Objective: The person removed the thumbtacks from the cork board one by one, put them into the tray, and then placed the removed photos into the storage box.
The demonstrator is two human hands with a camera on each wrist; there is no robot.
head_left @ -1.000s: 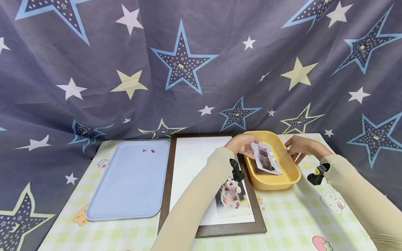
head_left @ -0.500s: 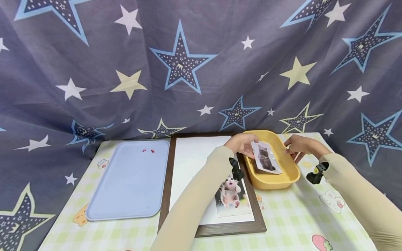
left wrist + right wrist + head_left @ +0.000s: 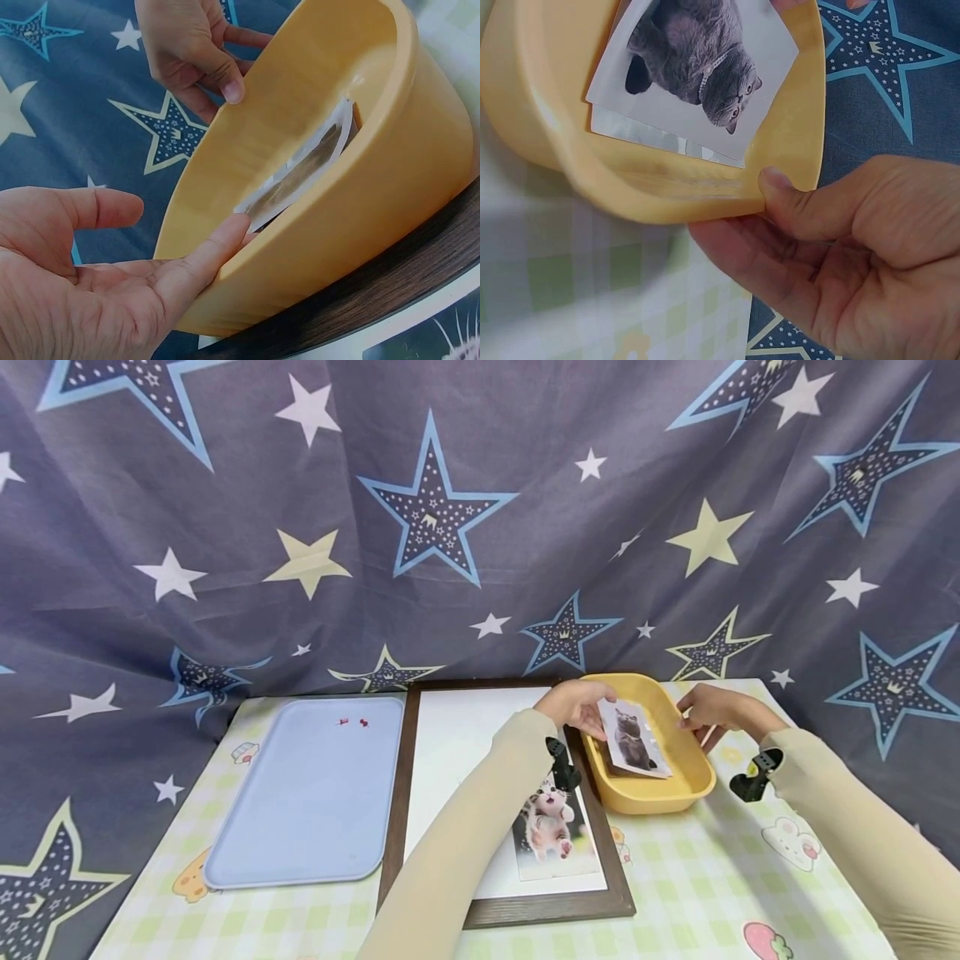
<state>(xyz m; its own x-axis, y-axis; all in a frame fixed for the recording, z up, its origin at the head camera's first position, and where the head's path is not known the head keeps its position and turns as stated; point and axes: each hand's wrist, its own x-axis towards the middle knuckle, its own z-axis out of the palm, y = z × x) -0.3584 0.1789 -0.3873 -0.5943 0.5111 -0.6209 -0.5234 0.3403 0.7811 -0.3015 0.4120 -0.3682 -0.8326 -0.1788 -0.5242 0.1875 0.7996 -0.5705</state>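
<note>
A yellow plastic tub (image 3: 688,770) stands at the back right, holding a small stack of photo cards with a grey cat photo (image 3: 632,742) on top. My left hand (image 3: 572,703) reaches over the tub's left side, fingers fairly straight and touching the edge of the cards; in the left wrist view its thumb stands apart from them. On the opposite side, my right hand (image 3: 855,251) pinches the tub's rim, thumb inside and fingers underneath. Left of the tub lies a brown-framed white board (image 3: 465,735) bearing a kitten photo (image 3: 551,835), partly covered by my left sleeve.
A pale blue tray (image 3: 300,802) lies left of the board, with red push pins (image 3: 363,722) near its far edge. The checked tablecloth (image 3: 690,893) covers the table. A starry curtain (image 3: 525,543) hangs right behind it.
The grey cat photo has shifted very slightly in the tub under the left fingers. Both hands keep nearly the same places; the whole view has drifted a little.
</note>
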